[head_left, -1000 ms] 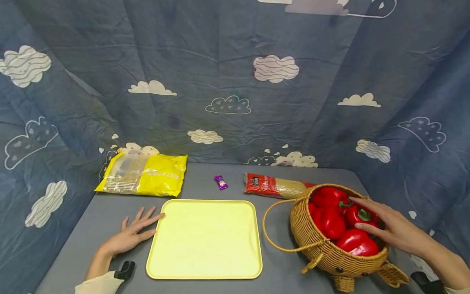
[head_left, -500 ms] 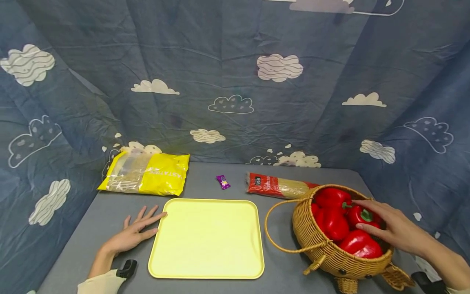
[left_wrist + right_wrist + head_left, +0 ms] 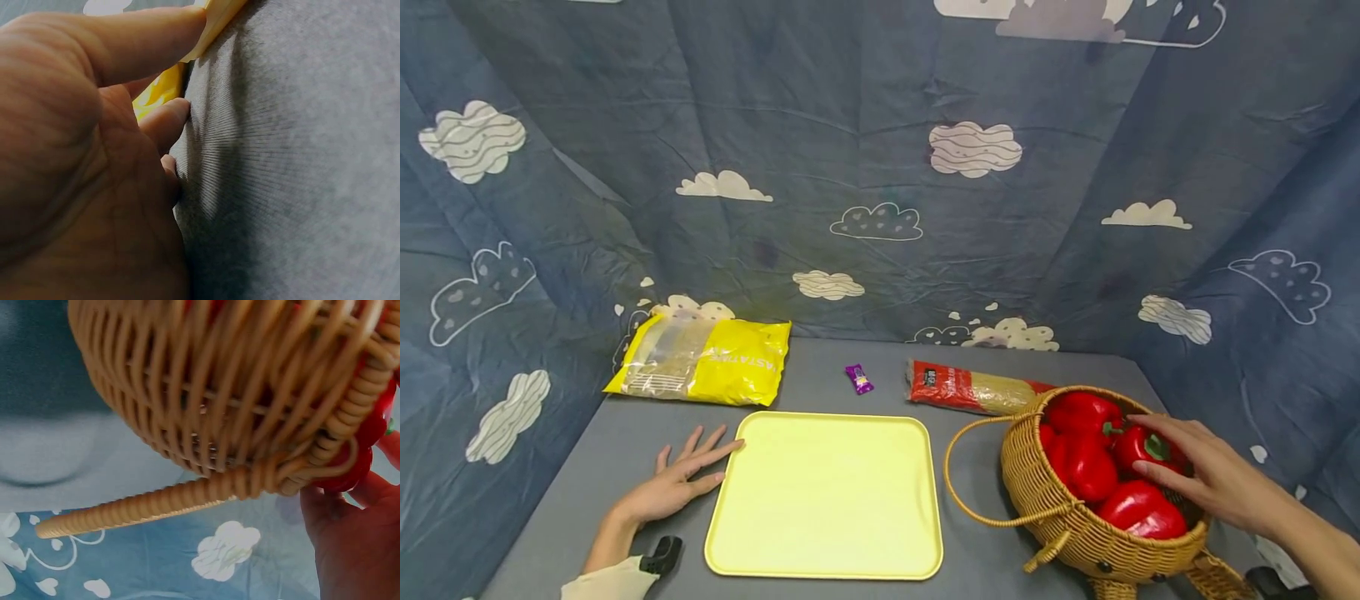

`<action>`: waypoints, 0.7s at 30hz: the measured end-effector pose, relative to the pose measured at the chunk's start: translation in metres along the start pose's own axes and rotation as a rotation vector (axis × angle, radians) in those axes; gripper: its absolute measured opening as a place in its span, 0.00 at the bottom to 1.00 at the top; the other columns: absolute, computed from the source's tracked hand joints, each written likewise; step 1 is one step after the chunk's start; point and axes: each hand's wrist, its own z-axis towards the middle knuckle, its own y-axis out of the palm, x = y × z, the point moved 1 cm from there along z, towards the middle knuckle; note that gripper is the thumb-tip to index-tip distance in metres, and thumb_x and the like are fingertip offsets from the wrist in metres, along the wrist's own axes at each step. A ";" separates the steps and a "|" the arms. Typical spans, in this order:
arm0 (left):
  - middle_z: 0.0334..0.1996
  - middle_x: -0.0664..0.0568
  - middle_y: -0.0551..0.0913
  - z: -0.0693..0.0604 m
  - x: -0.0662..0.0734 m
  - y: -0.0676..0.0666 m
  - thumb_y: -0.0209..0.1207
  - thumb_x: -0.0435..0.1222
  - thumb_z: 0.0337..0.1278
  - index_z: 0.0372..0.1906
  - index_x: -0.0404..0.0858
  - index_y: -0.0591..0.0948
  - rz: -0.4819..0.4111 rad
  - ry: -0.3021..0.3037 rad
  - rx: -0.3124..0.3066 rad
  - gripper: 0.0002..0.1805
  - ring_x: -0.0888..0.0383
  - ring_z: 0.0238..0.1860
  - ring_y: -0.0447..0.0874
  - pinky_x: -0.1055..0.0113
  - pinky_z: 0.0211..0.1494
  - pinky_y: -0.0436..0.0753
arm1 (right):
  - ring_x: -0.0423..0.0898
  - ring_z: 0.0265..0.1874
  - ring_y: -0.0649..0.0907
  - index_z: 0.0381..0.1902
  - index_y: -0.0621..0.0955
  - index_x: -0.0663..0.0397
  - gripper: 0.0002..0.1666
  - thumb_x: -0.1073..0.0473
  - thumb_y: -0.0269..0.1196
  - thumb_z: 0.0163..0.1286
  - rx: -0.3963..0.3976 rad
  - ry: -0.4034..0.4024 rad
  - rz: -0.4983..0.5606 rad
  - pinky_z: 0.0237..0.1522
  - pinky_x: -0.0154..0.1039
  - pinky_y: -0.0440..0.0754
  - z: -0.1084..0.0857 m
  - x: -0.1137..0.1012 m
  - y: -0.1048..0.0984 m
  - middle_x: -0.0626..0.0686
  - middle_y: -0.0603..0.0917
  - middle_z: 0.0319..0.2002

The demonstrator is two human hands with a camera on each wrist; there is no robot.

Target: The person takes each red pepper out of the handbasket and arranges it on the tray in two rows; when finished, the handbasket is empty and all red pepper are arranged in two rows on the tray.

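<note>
My left hand [image 3: 662, 492] lies beside the pale yellow tray [image 3: 823, 500], fingers spread and fairly straight, fingertips at its left rim. In the left wrist view the thumb [image 3: 150, 44] touches the tray's edge [image 3: 219, 22]. On the right, a wicker basket [image 3: 1037, 475] is filled with several glossy red bell peppers [image 3: 1086, 467]. My right hand [image 3: 1217, 475] reaches over its far right rim and holds a green-stemmed bell pepper [image 3: 1135, 450] between thumb and fingers. In the right wrist view the basket's weave [image 3: 206, 394] hides most of that pepper.
A yellow pasta bag [image 3: 737, 362] lies at the back left. A small purple wrapped candy [image 3: 859, 379] is behind the tray. The red pack of noodles [image 3: 947, 386] lies partly behind the basket. The basket's looped handle [image 3: 950, 471] leans toward the tray. A blue cloud-print curtain [image 3: 880, 167] encloses the table.
The head view has shifted slightly, so everything sits a little farther right and lower in the picture. Both hands keep their places at the tray and the pepper.
</note>
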 end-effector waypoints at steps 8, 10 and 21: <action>0.80 0.34 0.41 0.001 0.001 -0.001 0.53 0.46 0.74 0.76 0.49 0.67 0.019 -0.014 0.006 0.29 0.31 0.77 0.17 0.28 0.64 0.13 | 0.20 0.52 0.63 0.66 0.76 0.52 0.38 0.56 0.76 0.58 0.082 -0.054 -0.020 0.37 0.27 0.77 0.003 -0.001 -0.010 0.55 0.80 0.56; 0.80 0.34 0.41 0.002 -0.001 0.000 0.53 0.46 0.75 0.77 0.50 0.66 0.025 -0.019 0.004 0.29 0.31 0.77 0.17 0.28 0.64 0.13 | 0.18 0.52 0.64 0.66 0.75 0.52 0.39 0.57 0.76 0.57 0.096 -0.063 -0.017 0.38 0.22 0.76 0.005 -0.004 -0.013 0.55 0.79 0.56; 0.80 0.36 0.41 0.001 -0.004 0.001 0.52 0.47 0.75 0.77 0.52 0.65 0.020 -0.017 0.009 0.29 0.31 0.77 0.17 0.28 0.65 0.14 | 0.25 0.49 0.67 0.67 0.75 0.50 0.37 0.61 0.73 0.60 0.179 -0.074 -0.068 0.33 0.26 0.76 0.009 -0.013 -0.029 0.57 0.75 0.58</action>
